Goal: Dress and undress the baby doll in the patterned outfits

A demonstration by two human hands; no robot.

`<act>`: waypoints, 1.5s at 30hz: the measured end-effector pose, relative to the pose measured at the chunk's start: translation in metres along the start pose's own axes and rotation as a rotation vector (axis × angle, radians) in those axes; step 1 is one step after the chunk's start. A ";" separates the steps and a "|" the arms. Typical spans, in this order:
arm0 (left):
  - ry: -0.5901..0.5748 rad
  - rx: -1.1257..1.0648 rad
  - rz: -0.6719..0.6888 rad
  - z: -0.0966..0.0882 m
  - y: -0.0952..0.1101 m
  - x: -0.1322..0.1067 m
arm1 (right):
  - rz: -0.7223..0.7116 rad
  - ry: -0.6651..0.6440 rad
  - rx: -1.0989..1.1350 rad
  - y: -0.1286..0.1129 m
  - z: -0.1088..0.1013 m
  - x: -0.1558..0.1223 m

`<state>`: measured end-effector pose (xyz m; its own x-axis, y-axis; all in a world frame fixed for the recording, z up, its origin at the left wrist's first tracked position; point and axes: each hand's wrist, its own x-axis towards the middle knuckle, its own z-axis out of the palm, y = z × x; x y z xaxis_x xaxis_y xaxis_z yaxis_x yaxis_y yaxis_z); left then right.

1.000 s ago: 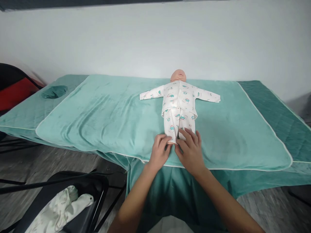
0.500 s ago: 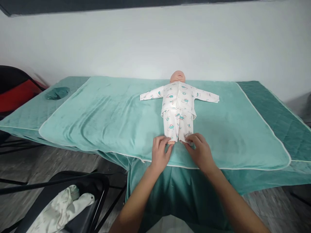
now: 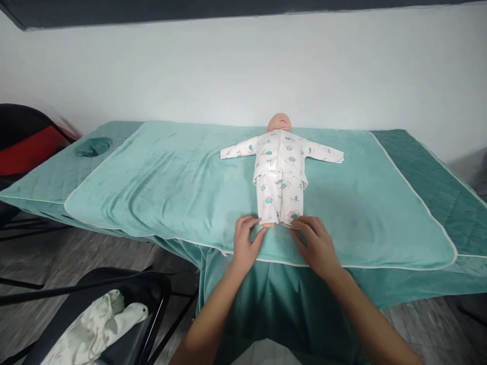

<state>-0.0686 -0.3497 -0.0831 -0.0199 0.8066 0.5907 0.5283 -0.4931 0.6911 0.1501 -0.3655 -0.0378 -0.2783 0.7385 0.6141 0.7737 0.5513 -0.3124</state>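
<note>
A baby doll lies on its back in a white printed long-sleeved top and matching baby pants. Its sleeves spread out to both sides, and the hands inside are hidden. At the left pant cuff, my left hand pinches the hem's outer corner between thumb and fingers. A bit of the doll's foot shows below that cuff. My right hand has the other cuff's outer corner between its thumb and fingers. The foot on that side is covered.
A light green velvety cover with white piping lies over a massage bed that has a face hole. White patterned baby clothing rests on a black chair at lower left. A red item sits on another chair at far left.
My left hand has slid outward to the left, off the front of the cuff to its corner. My right hand has shifted slightly; the hem there looks pulled straighter.
</note>
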 end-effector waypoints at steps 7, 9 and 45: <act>0.064 -0.311 -0.309 0.006 -0.021 0.034 | 0.142 0.078 0.180 0.019 0.003 0.004; 0.052 -0.335 -0.340 0.012 -0.025 0.053 | 0.200 0.121 0.186 0.027 0.006 0.011; -0.076 -0.296 -0.151 0.054 -0.054 0.132 | -0.117 -0.003 -0.412 0.057 0.048 0.150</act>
<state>-0.0541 -0.1991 -0.0653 -0.0100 0.8944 0.4472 0.2547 -0.4302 0.8660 0.1255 -0.2051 0.0016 -0.3786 0.6817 0.6261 0.8994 0.4307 0.0748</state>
